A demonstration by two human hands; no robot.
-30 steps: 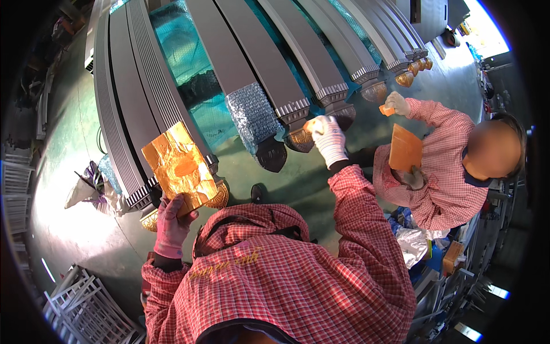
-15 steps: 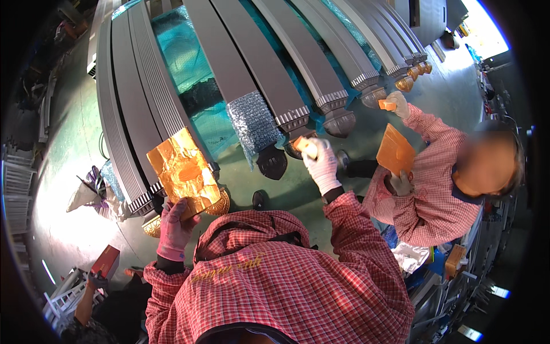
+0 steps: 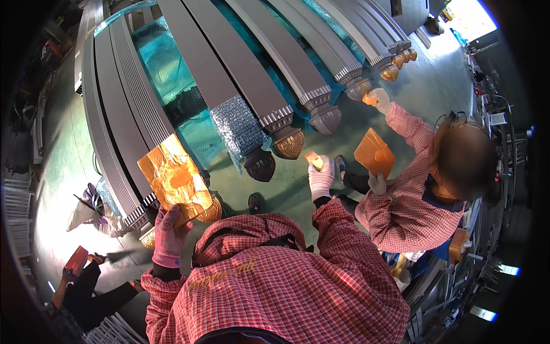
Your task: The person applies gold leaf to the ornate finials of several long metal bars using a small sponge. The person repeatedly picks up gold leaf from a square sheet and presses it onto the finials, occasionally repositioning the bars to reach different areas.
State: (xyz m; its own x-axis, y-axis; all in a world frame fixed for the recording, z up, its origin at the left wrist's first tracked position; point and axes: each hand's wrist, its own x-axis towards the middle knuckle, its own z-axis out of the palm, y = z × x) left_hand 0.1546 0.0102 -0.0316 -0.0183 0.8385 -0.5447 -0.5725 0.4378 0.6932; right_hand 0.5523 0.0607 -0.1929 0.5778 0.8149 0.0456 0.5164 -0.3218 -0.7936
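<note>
My left hand (image 3: 169, 235), in a pinkish glove, grips the near edge of a flat board (image 3: 163, 166) smeared with shiny gold paint. In my right hand (image 3: 322, 179), in a white glove, is a small pale sponge (image 3: 313, 161) with an orange-stained tip. The sponge is a little apart from a gold-coated finial (image 3: 290, 144) on the end of a grey post (image 3: 229, 63). Left of that finial is a dark one (image 3: 259, 165) without gold, its post end wrapped in bubble wrap (image 3: 238, 127). Gold covers another finial (image 3: 211, 210) beside the board.
On the right a co-worker (image 3: 412, 200) holds a small orange-stained sponge (image 3: 370, 100) at a finial and an orange-coated board (image 3: 374, 152). At lower left another person carries a red box (image 3: 76, 261). Teal wrap (image 3: 172, 63) lies between the posts. Bags (image 3: 97, 215) lie on the floor.
My right hand has drawn back from the finial with the sponge, leaving its gold surface in view. The person with the red box has moved at lower left.
</note>
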